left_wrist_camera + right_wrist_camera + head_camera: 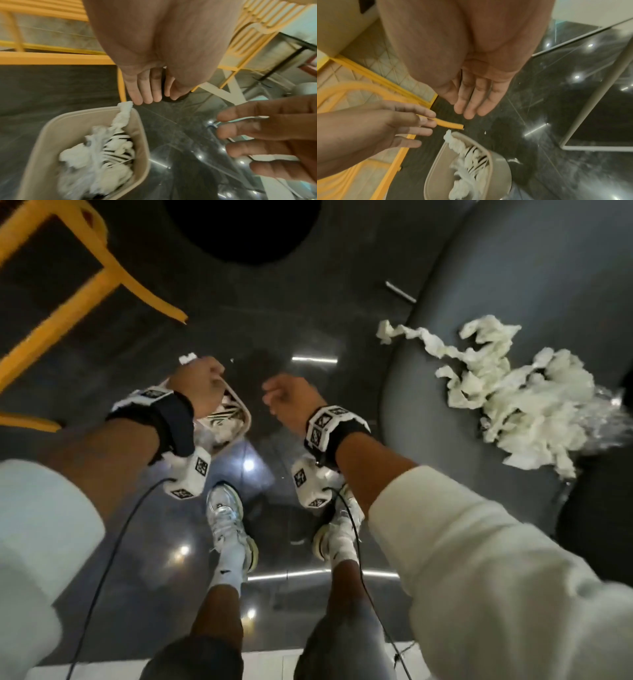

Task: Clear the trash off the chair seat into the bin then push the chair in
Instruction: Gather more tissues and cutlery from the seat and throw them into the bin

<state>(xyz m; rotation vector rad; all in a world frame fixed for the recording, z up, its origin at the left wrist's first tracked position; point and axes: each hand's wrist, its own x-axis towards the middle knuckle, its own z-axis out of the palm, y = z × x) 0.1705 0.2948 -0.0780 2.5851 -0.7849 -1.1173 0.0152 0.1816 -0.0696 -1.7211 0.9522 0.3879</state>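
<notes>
In the head view both hands hover over the dark floor at mid-frame, with the bin (239, 419) just below and right of the left hand (198, 385). The left wrist view shows that hand's fingers (137, 93) straight and loose, holding nothing. A twisted strip of tissue (123, 115) hangs over the bin's (140, 135) far rim, its upper end just at the tip of the nearest finger; whether they touch cannot be told. More crumpled tissue fills the bin.

The right hand (291, 398) sits right of the bin, apart from it. In the right wrist view its fingers (471, 102) are extended and relaxed, empty, above the bin (488, 169) in the lower middle of the frame.

The rest of the trash (513, 392), a pile of crumpled white paper with some clear plastic, lies on the grey chair seat (428, 405) at the right of the head view, well apart from both hands. A yellow frame (102, 278) occupies the upper left.
</notes>
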